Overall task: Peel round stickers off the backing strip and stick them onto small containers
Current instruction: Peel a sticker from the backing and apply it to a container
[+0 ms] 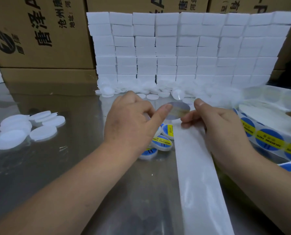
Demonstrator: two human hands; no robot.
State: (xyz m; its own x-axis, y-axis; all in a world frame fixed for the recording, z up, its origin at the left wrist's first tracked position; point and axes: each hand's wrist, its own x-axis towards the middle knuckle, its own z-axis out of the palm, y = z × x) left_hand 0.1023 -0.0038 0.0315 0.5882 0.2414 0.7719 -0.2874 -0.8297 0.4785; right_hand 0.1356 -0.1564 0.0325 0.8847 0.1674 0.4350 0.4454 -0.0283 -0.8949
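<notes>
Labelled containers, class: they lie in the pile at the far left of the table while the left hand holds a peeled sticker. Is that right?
No. In the head view the far-left pile is plain white; the labelled containers lie just below the left hand, which does hold the sticker.

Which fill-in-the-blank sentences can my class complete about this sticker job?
The sticker held by the left hand is ____ in shape.
The hand holding the backing strip is the person's ____ one.
The unlabelled containers on the left are ____ in colour.
The labelled containers show blue and ____.
Missing words: round; right; white; yellow.
</notes>
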